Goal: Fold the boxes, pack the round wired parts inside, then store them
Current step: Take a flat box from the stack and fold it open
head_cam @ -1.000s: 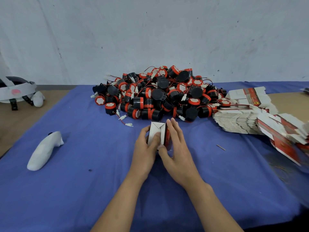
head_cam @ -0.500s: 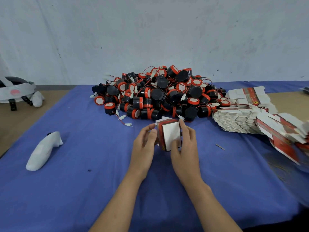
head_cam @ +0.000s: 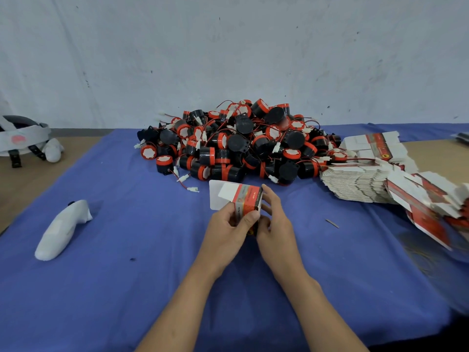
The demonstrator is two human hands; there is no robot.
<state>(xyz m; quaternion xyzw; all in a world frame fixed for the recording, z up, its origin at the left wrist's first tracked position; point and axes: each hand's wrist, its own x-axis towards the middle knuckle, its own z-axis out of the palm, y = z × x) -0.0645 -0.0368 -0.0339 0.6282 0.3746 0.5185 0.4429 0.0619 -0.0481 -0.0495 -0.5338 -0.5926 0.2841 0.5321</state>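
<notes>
A small red and white box (head_cam: 245, 199) sits between both hands just above the blue cloth (head_cam: 132, 275), its white flaps sticking out to the left. My left hand (head_cam: 228, 227) grips its near side with thumb and curled fingers. My right hand (head_cam: 272, 222) holds its right side, fingers wrapped round the far corner. Behind it lies a big heap of black and red round wired parts (head_cam: 236, 143). A stack of flat unfolded boxes (head_cam: 360, 181) lies to the right of the heap.
More loose flat boxes (head_cam: 431, 204) spill over the table's right edge. A white controller-shaped object (head_cam: 62, 229) lies on the cloth at the left. A white headset (head_cam: 22, 138) sits at the far left on bare wood. A wall stands behind the heap.
The box has been turned in my hands: its red printed side now faces up and the flaps point left. Both hands have shifted their hold around it.
</notes>
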